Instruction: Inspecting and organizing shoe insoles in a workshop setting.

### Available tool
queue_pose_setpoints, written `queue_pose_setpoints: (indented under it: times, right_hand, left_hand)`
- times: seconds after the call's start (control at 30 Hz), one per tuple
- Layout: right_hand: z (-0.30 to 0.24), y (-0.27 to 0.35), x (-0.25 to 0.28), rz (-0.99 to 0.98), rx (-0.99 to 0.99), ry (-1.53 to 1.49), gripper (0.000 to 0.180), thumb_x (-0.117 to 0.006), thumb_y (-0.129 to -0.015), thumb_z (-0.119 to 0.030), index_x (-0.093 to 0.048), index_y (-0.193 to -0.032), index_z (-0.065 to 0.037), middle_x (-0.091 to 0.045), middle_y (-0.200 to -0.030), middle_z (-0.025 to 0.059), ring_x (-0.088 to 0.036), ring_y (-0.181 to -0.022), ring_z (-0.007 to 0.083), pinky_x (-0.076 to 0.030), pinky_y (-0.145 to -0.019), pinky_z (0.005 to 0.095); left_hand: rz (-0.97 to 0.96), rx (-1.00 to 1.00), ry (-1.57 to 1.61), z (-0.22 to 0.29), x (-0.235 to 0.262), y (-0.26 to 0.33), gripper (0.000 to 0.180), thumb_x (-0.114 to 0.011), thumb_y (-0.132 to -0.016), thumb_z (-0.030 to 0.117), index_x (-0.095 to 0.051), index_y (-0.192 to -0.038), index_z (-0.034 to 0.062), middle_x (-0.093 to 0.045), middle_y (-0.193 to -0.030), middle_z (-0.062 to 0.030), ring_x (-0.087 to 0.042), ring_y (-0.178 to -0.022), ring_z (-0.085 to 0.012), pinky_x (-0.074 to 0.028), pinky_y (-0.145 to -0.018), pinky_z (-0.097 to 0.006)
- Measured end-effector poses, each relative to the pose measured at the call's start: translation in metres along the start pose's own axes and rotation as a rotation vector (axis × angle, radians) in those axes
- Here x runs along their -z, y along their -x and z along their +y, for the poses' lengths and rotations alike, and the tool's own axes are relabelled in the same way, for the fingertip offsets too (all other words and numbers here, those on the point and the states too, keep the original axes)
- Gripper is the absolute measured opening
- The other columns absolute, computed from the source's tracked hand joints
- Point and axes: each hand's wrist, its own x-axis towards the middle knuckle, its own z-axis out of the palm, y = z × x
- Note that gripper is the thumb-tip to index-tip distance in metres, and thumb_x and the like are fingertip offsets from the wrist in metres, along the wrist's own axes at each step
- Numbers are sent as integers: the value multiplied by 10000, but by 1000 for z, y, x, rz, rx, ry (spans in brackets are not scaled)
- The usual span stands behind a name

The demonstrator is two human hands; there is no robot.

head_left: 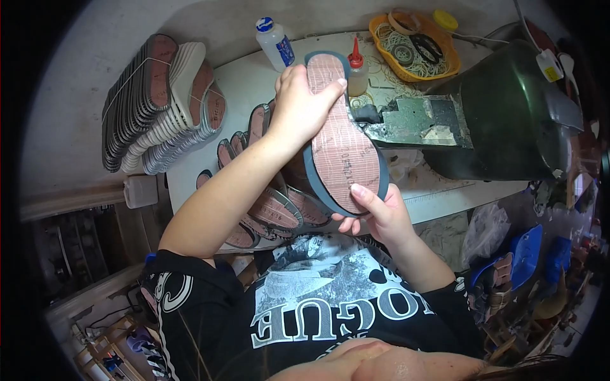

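Note:
A shoe insole with a pink striped face and a wider dark blue-grey layer beneath is held over the table in both hands. My left hand is closed around its narrower upper end, thumb pressed on the pink face. At the wider lower end my right hand pinches the edge, thumb on top and fingers underneath. Just right of the insole's waist is the worn tip of a green machine arm; I cannot tell whether they touch. More pink-faced insoles lie overlapping on the table, partly hidden under my left forearm.
Bundled stacks of insoles stand at the far left. Behind my hands are a white bottle and a red-tipped glue bottle. An orange basket holds cords and rings. The machine's large dark green body fills the right side.

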Motion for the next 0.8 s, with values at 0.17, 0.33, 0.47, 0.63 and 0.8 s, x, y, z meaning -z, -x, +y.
queue_pose_setpoints:
  times: [0.17, 0.33, 0.47, 0.63, 0.8]
  right_hand:
    - [4, -12, -15, 101, 74, -77, 297, -548, -949, -243, -625, -1002, 39, -678, -795, 147, -643, -576, 149, -470, -466, 216]
    - [-8, -18, -22, 112, 78, -80, 299, -545, -950, -260, -640, -967, 23, -673, -770, 137, -632, -559, 139, -464, -464, 212]
    - [-13, -28, -27, 104, 89, -92, 306, -541, -951, -267, -629, -989, 24, -671, -755, 133, -630, -554, 137, -460, -456, 211]
    - [-21, -35, -24, 75, 37, -146, 326, -540, -949, -276, -610, -1032, 31, -677, -799, 141, -651, -597, 155, -472, -466, 214]
    - [-22, -33, -32, 109, 138, -52, 381, -505, -961, -270, -568, -1144, 58, -668, -991, 180, -692, -819, 223, -563, -600, 244]
  left_hand:
    - [-147, 126, 184, -20, 3, -19, 740, -686, -745, 483, -520, -1105, -143, -496, -1198, -304, -447, -1174, -385, -345, -1019, -429]
    - [-125, -309, -151, -10, 22, -30, 748, -719, -729, 481, -496, -1234, -25, -433, -1317, -234, -361, -1275, -348, -294, -1057, -444]
    - [-951, -525, -35, 11, 51, -45, 549, -781, -694, 387, -598, -1109, 77, -552, -1187, -112, -457, -1191, -237, -214, -1112, -438]
    - [-1038, -373, -143, 23, 56, -54, 454, -767, -712, 411, -608, -929, 44, -601, -832, -39, -565, -840, -189, -348, -1019, -379]
    - [-1078, -223, -110, 26, 66, -55, 480, -732, -747, 449, -582, -902, 20, -552, -760, -52, -511, -737, -161, -412, -625, -295]
